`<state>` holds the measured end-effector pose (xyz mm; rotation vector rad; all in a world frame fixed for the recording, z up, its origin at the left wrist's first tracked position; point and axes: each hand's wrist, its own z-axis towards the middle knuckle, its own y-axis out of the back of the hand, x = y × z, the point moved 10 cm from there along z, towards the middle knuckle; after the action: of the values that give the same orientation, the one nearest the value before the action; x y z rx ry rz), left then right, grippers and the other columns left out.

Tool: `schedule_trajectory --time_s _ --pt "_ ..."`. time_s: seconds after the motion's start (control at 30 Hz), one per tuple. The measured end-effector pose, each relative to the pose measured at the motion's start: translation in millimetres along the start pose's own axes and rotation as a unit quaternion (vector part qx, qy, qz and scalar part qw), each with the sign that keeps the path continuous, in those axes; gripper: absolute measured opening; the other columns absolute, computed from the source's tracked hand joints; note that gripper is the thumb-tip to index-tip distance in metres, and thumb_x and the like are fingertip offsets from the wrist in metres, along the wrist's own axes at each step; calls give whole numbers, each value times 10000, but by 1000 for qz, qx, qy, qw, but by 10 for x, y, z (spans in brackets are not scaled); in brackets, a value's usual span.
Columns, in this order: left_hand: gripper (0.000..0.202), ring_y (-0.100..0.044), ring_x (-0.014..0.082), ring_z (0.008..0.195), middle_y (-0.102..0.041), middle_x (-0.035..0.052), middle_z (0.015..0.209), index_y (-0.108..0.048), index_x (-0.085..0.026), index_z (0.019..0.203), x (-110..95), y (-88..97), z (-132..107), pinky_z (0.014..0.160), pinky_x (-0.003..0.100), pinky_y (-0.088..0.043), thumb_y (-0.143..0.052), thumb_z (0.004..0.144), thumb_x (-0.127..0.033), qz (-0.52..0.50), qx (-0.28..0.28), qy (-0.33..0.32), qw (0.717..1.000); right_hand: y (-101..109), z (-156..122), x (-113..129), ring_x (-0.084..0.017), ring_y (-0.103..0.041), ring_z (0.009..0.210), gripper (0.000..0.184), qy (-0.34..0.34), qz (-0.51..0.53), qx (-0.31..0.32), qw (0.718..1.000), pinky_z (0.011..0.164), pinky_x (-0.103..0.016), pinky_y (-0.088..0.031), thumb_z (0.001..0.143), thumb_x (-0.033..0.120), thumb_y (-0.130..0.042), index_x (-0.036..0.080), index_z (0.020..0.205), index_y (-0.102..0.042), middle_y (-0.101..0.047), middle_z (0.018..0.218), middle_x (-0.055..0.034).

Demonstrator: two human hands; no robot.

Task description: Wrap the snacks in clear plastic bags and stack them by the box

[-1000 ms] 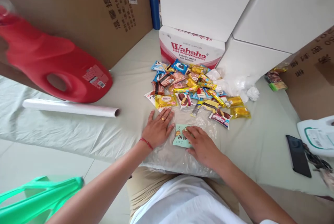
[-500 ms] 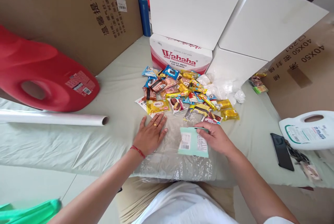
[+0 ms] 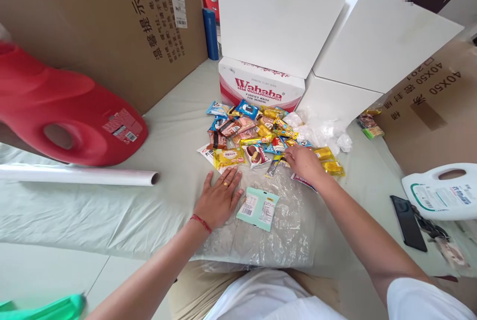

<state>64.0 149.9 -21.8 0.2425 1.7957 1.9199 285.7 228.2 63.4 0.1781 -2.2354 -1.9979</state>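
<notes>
My left hand (image 3: 219,198) lies flat, fingers spread, on a clear plastic bag (image 3: 278,233) spread at the near edge of the pale sheet. A mint-green snack packet (image 3: 258,208) lies barcode side up on that bag, just right of my left hand and touching neither hand. My right hand (image 3: 306,163) reaches forward onto the near edge of a pile of several wrapped snacks (image 3: 257,131). Its fingers are stretched over the packets and I see nothing gripped in them. A dark red packet (image 3: 301,180) peeks out under that hand.
A red detergent jug (image 3: 67,111) and a white roll (image 3: 78,176) lie at the left. A Wahaha carton (image 3: 261,86), white boxes (image 3: 376,37) and cardboard boxes (image 3: 112,22) ring the back. Crumpled white plastic (image 3: 324,131), a white jug (image 3: 443,193), a phone (image 3: 408,223) and keys (image 3: 434,228) lie right.
My right hand let go of the mint-green packet, which now lies flipped on the clear bag, and moved forward onto the snack pile. My left hand stayed flat.
</notes>
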Motion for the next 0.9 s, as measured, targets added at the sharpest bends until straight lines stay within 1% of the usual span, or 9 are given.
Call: schedule_trajectory --time_s 0.1,0.2,0.3,0.37,0.43,0.57,0.73,0.83,0.9 --pt "552 -362 297 1522 -351 90 1651 -412 -250 1566 -1 -6 -1 1236 660 -192 -266 1063 -427 -6 6 5 1000 -47 301 -77 -260 -662 1020 230 3 -31 12 999 804 -305 -443 996 249 -525 171 1080 -725 -720 1120 -141" --pt "555 -361 300 1523 -357 85 1651 -395 -258 1575 2 -4 -8 1240 659 -195 -282 1062 -436 -10 5 8 1000 -21 436 3 -274 -665 995 292 -11 -43 -9 999 791 -318 -442 1025 257 -456 151 1049 -727 -724 1083 -162" --pt "556 -376 304 1515 -394 81 1636 -386 -275 1580 4 11 -15 1245 645 -205 -304 1057 -447 -11 -2 8 1000 68 450 349 -266 -640 1033 366 37 -25 -56 997 799 -311 -443 1055 281 -374 167 1063 -721 -724 1100 -151" --pt "554 -378 303 1514 -402 80 1633 -386 -282 1580 5 23 -19 1250 636 -203 -310 1057 -449 -10 -6 8 1000 0 460 645 -243 -634 1014 288 115 -7 -24 993 808 -292 -442 1020 271 -458 188 1011 -734 -736 1065 -116" --pt "552 -376 298 1515 -397 82 1635 -394 -278 1576 7 26 -22 1253 632 -195 -305 1059 -449 -12 -5 9 1000 -86 507 768 -228 -635 977 242 150 -2 18 988 824 -289 -442 977 207 -503 182 1000 -743 -739 1047 -107" --pt "557 -360 284 1525 -373 86 1645 -406 -259 1569 7 8 -25 1259 630 -174 -282 1064 -458 -24 4 8 1000 -75 672 516 -252 -603 1069 355 112 -13 -3 994 931 -336 -432 949 83 -424 97 1142 -722 -701 1164 -174" --pt "561 -369 297 1519 -393 87 1638 -399 -261 1575 11 13 -26 1261 630 -180 -303 1058 -458 -26 -7 7 1000 -277 616 373 -298 -521 1203 275 148 -43 30 988 993 -385 -431 917 202 -601 160 1152 -738 -703 1161 -136" --pt "565 -365 299 1521 -392 87 1639 -391 -260 1578 12 14 -27 1261 629 -182 -299 1058 -460 -26 -7 8 1000 -247 591 362 -347 -531 1178 285 99 -61 13 993 946 -439 -456 928 221 -601 149 1168 -737 -694 1159 -179" --pt "564 -351 289 1528 -381 83 1645 -395 -260 1575 11 5 -27 1263 626 -173 -284 1061 -465 -27 -2 8 1000 -97 578 510 -363 -551 1146 296 85 -35 -29 995 929 -456 -460 974 205 -511 123 1125 -751 -701 1073 -205"
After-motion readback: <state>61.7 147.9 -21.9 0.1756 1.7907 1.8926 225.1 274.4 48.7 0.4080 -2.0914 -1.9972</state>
